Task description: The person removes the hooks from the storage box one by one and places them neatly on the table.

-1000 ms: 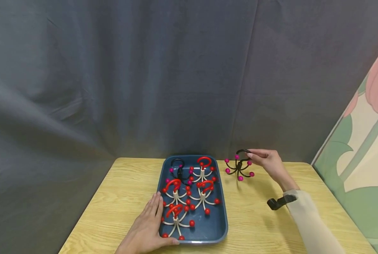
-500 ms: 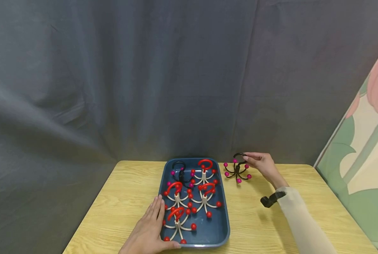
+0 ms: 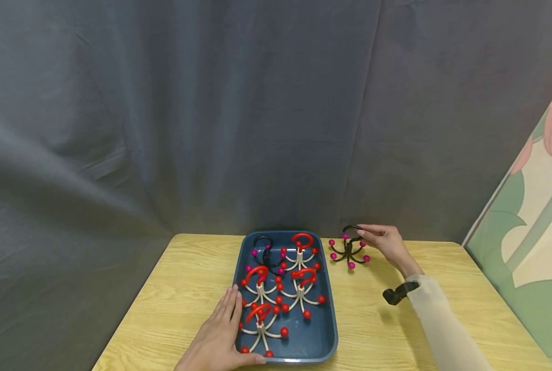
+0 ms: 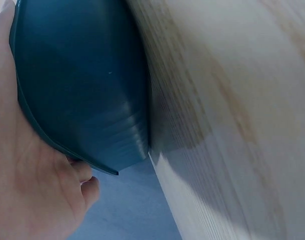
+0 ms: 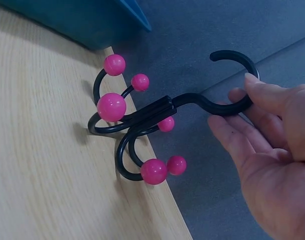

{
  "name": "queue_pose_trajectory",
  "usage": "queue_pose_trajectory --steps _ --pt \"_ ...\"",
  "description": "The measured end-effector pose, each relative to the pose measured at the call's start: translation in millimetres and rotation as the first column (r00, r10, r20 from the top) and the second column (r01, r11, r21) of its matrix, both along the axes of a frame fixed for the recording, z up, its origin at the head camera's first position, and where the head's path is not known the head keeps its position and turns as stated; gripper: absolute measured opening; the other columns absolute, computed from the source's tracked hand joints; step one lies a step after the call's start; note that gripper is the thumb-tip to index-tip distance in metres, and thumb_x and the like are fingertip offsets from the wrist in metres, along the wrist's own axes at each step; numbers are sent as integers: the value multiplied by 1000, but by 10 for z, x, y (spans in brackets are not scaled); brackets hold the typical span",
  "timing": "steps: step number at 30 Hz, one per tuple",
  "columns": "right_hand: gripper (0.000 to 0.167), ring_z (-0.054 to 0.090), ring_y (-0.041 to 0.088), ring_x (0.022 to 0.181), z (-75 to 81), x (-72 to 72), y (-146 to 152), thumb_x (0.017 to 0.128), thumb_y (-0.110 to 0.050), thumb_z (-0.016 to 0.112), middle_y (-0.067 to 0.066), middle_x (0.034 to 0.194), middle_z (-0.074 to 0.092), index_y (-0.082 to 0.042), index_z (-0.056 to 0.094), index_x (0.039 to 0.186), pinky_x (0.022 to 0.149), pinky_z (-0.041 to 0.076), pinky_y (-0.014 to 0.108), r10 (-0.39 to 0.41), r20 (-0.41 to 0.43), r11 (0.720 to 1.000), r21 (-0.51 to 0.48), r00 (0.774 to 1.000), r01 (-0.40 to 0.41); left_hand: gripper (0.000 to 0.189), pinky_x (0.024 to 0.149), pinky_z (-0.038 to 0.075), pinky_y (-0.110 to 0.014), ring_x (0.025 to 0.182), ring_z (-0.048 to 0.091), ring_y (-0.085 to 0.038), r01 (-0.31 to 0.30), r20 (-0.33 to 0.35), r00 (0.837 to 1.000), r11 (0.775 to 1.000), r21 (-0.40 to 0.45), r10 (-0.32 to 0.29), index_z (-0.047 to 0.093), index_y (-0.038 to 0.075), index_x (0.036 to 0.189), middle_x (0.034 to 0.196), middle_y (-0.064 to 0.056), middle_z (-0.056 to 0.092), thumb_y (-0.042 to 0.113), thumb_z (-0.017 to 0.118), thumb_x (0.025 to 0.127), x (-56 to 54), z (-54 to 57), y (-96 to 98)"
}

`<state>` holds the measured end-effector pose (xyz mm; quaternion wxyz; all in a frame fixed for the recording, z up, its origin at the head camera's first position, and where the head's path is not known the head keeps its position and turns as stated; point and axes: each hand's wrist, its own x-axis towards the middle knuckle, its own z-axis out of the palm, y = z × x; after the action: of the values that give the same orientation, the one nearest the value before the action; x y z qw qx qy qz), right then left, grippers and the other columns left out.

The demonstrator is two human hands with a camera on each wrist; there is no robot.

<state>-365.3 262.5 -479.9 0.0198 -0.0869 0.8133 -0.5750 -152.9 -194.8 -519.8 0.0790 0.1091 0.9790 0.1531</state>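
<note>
In the head view, my right hand (image 3: 387,246) holds a black hanger (image 3: 348,248) with pink ball tips just right of the tray. The right wrist view shows its curved hook (image 5: 235,107) pinched between thumb and fingertips, its balled arms low at the tabletop; whether they touch it I cannot tell. A dark blue tray (image 3: 310,342) carries several white hangers (image 3: 261,330) with red hooks and balls, plus another black one (image 3: 266,256) at the back left. My left hand (image 3: 216,332) rests on the tray's front left corner, fingers straight along the side, thumb along the front rim.
The wooden table (image 3: 165,304) ends at the back against a dark grey curtain (image 3: 257,113). To the right stands a flower-patterned panel (image 3: 542,216). A black wrist strap mount (image 3: 398,292) sticks out from the right sleeve (image 3: 443,324).
My right hand has come down a little and slightly left with the black hanger, nearly still over the last half second. The left hand stays on the tray; the head view has shifted slightly.
</note>
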Motion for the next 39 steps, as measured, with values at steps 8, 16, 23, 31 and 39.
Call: queue_pose_trajectory --steps 8,16,23,31,39 --pt "52 66 30 132 -4 22 0 104 -35 67 23 151 58 -4 62 146 106 58 39 -5 -8 1000 28 1000 6 148 128 30 -62 164 16 -37 -18 29 999 999 31 17 16 7 169 179 -12 7 102 58 63 -3 0 14" --pt "58 56 46 139 175 115 -56 104 -45 64 22 153 57 -7 61 147 114 47 64 -48 -87 978 197 995 64 149 128 31 -61 164 17 -37 1 3 1000 1000 23 -1 16 6 169 179 -12 7 104 55 64 -13 13 20" --pt "57 61 41 137 527 393 -296 103 -43 68 20 153 58 -10 60 149 107 57 53 -19 -154 977 209 988 51 149 128 32 -61 164 18 -37 1 -3 1000 1000 12 -1 16 6 169 179 -13 7 104 54 63 -13 13 8" --pt "48 70 33 124 745 670 -701 98 -36 76 14 139 69 -13 67 139 94 54 15 49 -199 986 167 979 -16 148 128 32 -61 164 16 -37 5 -9 1000 1000 8 -5 16 6 169 179 -14 6 104 55 64 -18 28 -14" --pt "38 72 29 110 757 971 -1171 95 -25 80 14 127 74 -10 72 128 85 61 21 213 -170 974 118 962 -195 147 128 33 -60 164 17 -38 -4 -15 1000 1000 27 5 16 6 169 179 -14 7 102 57 65 14 35 -15"
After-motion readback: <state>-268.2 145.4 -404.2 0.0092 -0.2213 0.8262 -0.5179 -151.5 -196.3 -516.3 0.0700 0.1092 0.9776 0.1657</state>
